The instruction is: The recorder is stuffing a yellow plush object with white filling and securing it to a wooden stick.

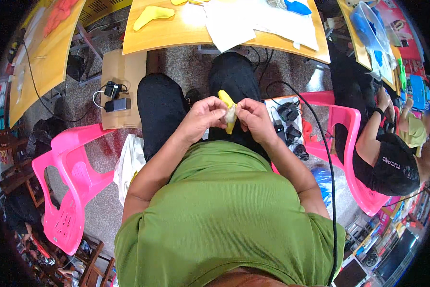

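Above my lap, a small yellow cloth-like piece (225,98) with a whitish patch at its middle is held between both hands. My left hand (201,117) pinches its left side with thumb and fingertips. On the other side, my right hand (254,119) grips the edge in a similar pinch. The piece stands roughly lengthwise, one end pointing toward the table. What the whitish patch is made of is too small to tell. On the table (176,40) ahead lies a larger yellow piece of bent shape (153,17), beside white sheets (229,29).
A blue piece (297,7) sits at the table's far right. Pink chairs (76,177) flank me, and a black cable (326,153) hangs down on the right. Adapters (118,104) rest on cardboard at left. A co-worker in a dark cap (396,165) sits at right.
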Demonstrator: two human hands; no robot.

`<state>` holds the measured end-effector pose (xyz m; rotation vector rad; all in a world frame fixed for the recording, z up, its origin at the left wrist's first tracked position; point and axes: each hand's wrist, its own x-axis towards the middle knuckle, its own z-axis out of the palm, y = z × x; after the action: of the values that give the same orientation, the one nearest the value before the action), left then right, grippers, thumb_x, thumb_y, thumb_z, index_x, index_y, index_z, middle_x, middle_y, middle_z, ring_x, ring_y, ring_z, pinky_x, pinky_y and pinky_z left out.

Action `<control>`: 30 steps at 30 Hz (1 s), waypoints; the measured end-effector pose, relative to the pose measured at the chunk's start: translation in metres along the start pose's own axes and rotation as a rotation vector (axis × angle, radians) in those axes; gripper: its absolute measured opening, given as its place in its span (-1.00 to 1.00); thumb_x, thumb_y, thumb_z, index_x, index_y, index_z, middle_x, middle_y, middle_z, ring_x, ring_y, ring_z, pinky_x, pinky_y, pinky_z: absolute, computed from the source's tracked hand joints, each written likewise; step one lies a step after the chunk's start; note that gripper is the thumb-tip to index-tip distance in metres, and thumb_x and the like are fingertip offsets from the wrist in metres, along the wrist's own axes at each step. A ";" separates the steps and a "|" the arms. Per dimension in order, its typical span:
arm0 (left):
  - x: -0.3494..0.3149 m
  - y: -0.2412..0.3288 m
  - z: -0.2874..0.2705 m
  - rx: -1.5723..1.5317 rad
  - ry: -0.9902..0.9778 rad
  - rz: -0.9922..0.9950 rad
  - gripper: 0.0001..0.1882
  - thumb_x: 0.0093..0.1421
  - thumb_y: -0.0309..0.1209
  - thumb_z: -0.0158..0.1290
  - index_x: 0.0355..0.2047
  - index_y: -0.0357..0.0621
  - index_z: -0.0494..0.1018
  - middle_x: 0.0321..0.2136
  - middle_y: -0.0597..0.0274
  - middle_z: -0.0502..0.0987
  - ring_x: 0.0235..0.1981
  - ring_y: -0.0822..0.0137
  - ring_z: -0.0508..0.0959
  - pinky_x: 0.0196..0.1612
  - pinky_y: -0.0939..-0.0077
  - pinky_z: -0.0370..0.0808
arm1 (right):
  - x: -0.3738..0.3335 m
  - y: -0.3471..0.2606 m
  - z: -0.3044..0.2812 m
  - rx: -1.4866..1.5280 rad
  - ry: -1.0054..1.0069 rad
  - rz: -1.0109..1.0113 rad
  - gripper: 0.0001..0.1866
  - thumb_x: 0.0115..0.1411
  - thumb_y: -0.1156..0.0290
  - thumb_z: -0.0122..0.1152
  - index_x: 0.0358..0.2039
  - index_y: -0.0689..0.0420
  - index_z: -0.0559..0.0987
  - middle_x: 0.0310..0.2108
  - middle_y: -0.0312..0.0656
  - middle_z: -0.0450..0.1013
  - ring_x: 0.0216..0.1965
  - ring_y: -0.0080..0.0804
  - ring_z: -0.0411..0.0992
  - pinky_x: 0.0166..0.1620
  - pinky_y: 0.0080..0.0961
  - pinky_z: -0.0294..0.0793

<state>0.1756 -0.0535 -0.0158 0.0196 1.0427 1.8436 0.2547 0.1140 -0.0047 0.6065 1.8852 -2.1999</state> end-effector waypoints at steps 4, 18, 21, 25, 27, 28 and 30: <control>0.004 -0.009 0.001 0.206 -0.002 0.107 -0.84 0.07 -0.49 0.13 -0.37 -0.22 0.38 -0.44 0.30 0.45 -0.45 0.52 0.48 -0.41 0.60 0.50 | -0.002 -0.003 -0.001 -0.054 -0.016 0.015 -0.90 0.13 0.43 0.08 -0.48 0.17 0.45 -0.63 -0.40 0.33 -0.68 -0.72 0.22 -0.64 -0.72 0.20; 0.011 -0.022 0.017 1.088 0.428 0.489 -0.84 -0.08 -0.56 0.06 -0.56 -0.25 0.27 -0.66 0.25 0.34 -0.61 0.55 0.37 -0.61 0.48 0.32 | -0.008 -0.006 0.002 -0.515 -0.062 -0.392 -0.92 0.03 0.55 0.06 -0.54 0.26 0.39 -0.62 -0.21 0.35 -0.56 -0.49 0.33 -0.49 -0.49 0.32; 0.012 -0.021 0.014 1.029 0.293 0.503 -0.87 0.01 -0.55 0.04 -0.49 -0.22 0.28 -0.61 0.29 0.35 -0.55 0.58 0.39 -0.59 0.55 0.34 | -0.009 -0.004 0.000 -0.271 -0.031 -0.213 -0.94 0.06 0.53 0.07 -0.50 0.24 0.42 -0.61 -0.30 0.36 -0.57 -0.58 0.31 -0.51 -0.56 0.32; 0.006 -0.013 0.023 0.468 0.119 0.246 -0.88 0.10 -0.55 0.02 -0.44 -0.16 0.27 -0.60 0.40 0.35 -0.55 0.59 0.36 -0.54 0.66 0.35 | -0.007 -0.002 -0.007 -0.051 -0.013 -0.044 -0.93 0.11 0.47 0.08 -0.46 0.19 0.44 -0.57 -0.40 0.37 -0.59 -0.73 0.28 -0.56 -0.73 0.27; 0.007 -0.014 0.017 0.372 0.085 0.185 -0.90 0.16 -0.50 -0.01 -0.41 -0.14 0.27 -0.60 0.40 0.36 -0.56 0.59 0.37 -0.55 0.70 0.37 | -0.007 -0.002 -0.006 -0.086 -0.030 -0.043 -0.93 0.10 0.48 0.08 -0.47 0.20 0.44 -0.57 -0.38 0.38 -0.58 -0.71 0.28 -0.55 -0.70 0.28; 0.008 -0.013 0.016 0.371 0.085 0.184 -0.90 0.16 -0.50 -0.01 -0.41 -0.14 0.27 -0.60 0.40 0.36 -0.56 0.59 0.37 -0.55 0.70 0.37 | -0.007 -0.002 -0.006 -0.123 -0.049 -0.042 -0.92 0.09 0.48 0.08 -0.47 0.21 0.43 -0.57 -0.37 0.38 -0.57 -0.70 0.29 -0.54 -0.66 0.30; 0.009 -0.012 0.015 0.554 0.132 0.125 -0.89 0.11 -0.53 0.01 -0.47 -0.16 0.28 -0.63 0.40 0.36 -0.61 0.58 0.35 -0.58 0.68 0.32 | -0.008 -0.002 -0.005 -0.195 -0.051 -0.114 -0.93 0.07 0.50 0.08 -0.49 0.22 0.42 -0.58 -0.32 0.38 -0.57 -0.63 0.31 -0.52 -0.61 0.31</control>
<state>0.1867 -0.0350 -0.0180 0.3004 1.6497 1.6258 0.2616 0.1181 0.0000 0.4155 2.1223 -2.0407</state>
